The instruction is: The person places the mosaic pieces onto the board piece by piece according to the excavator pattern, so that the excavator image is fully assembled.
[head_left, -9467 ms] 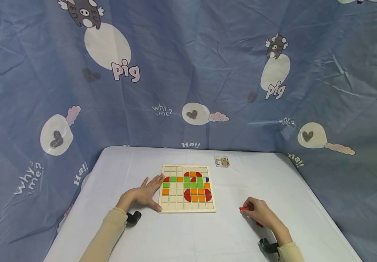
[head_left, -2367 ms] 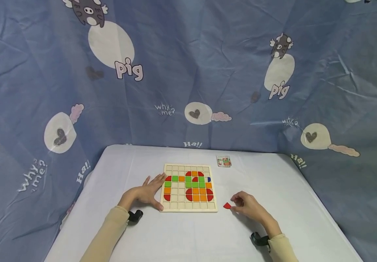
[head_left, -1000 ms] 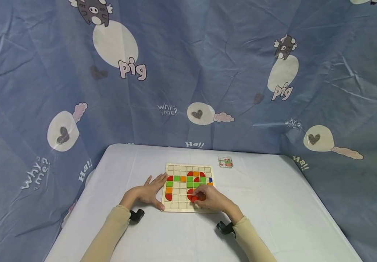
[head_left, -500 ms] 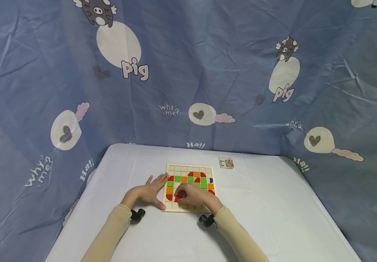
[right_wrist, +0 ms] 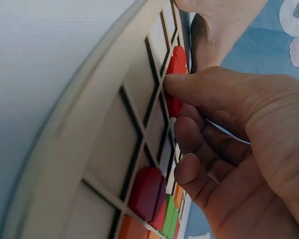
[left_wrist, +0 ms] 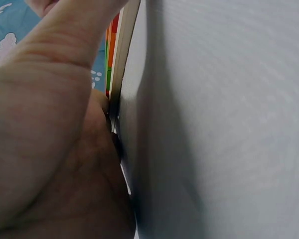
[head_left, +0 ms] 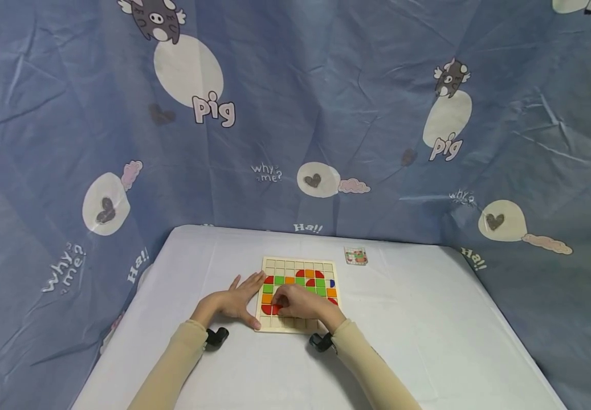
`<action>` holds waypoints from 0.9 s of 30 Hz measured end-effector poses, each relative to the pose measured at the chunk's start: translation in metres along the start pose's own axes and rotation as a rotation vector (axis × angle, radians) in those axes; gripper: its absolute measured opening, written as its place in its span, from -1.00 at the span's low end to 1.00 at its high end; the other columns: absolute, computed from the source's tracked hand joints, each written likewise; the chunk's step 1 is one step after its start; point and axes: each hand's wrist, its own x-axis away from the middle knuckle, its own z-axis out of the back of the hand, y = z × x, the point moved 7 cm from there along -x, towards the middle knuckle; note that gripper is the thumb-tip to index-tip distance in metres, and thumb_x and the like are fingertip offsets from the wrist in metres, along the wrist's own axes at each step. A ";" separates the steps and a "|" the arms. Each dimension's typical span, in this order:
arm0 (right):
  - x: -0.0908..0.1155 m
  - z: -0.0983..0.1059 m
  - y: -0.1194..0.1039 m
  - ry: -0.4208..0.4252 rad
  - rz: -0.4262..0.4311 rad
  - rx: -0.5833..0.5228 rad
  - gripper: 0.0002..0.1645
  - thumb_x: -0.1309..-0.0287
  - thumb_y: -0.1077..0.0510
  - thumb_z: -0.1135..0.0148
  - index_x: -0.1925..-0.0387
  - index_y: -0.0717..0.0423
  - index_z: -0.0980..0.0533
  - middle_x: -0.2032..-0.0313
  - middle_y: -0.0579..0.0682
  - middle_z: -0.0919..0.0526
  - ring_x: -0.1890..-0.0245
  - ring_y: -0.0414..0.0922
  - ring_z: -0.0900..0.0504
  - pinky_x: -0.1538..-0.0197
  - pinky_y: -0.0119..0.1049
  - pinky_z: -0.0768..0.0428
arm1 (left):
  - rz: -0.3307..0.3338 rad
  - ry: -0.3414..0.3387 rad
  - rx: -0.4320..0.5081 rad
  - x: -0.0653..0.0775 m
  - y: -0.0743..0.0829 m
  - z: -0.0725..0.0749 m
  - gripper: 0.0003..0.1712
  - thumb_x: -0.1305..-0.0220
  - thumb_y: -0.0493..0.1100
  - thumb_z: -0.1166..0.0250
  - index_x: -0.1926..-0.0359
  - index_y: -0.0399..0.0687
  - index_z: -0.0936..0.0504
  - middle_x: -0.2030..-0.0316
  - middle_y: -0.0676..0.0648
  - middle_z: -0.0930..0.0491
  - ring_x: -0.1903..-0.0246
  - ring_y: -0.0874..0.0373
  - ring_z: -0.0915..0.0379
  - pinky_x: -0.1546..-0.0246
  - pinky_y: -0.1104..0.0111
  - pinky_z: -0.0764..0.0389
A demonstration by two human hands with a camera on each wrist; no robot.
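Note:
A pale wooden grid board (head_left: pixel 280 328) lies on the white table, with red, green and orange tiles and one blue piece in its cells. My left hand (head_left: pixel 232 302) is spread at the board's left edge, thumb and fingertips touching the frame. Over the lower left cells, my right hand (head_left: pixel 302 302) pinches a red quarter-circle tile (right_wrist: pixel 173 103) between thumb and finger. That tile is down at the grid, beside another red quarter-circle tile (head_left: pixel 266 310). The right hand covers part of the coloured pattern. In the left wrist view, the left hand (left_wrist: pixel 45 134) is close beside the board's edge.
A small picture card (head_left: pixel 356 256) lies behind the board to the right. White cloth covers the table (head_left: pixel 418 319). A blue patterned curtain (head_left: pixel 285 114) hangs behind and at both sides. Both wrists wear small black devices.
My right hand picked up the red tile from the table right of the board and carried it left across to the lower left cells. The left hand stays at the board's edge.

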 end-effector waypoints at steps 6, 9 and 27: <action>0.001 0.000 0.003 0.020 0.002 0.001 -0.81 -0.11 0.13 -0.39 0.20 -0.04 -0.62 0.28 -0.25 -0.62 0.35 -0.37 -0.51 0.19 -0.59 -0.55 | 0.004 -0.004 -0.002 -0.001 -0.001 0.000 0.52 0.20 0.40 -0.47 -0.53 -0.14 0.24 -0.54 -0.12 0.36 -0.53 -0.08 0.49 -0.46 -0.15 0.45; 0.001 0.001 0.003 0.023 0.004 -0.005 -0.82 -0.12 0.12 -0.38 0.20 -0.04 -0.63 0.28 -0.25 -0.63 0.34 -0.38 -0.52 0.19 -0.59 -0.55 | 0.009 -0.008 -0.004 -0.003 -0.002 -0.001 0.53 0.21 0.42 -0.46 -0.53 -0.13 0.25 -0.54 -0.11 0.37 -0.53 -0.06 0.50 -0.46 -0.14 0.46; 0.008 0.000 0.005 0.090 -0.024 -0.012 -0.84 -0.10 0.09 -0.40 0.25 -0.03 -0.63 0.34 -0.26 -0.63 0.39 -0.40 -0.51 0.23 -0.60 -0.56 | -0.002 -0.004 -0.009 -0.003 -0.004 -0.003 0.53 0.22 0.42 -0.46 -0.53 -0.12 0.27 -0.54 -0.12 0.37 -0.53 -0.07 0.50 -0.45 -0.15 0.47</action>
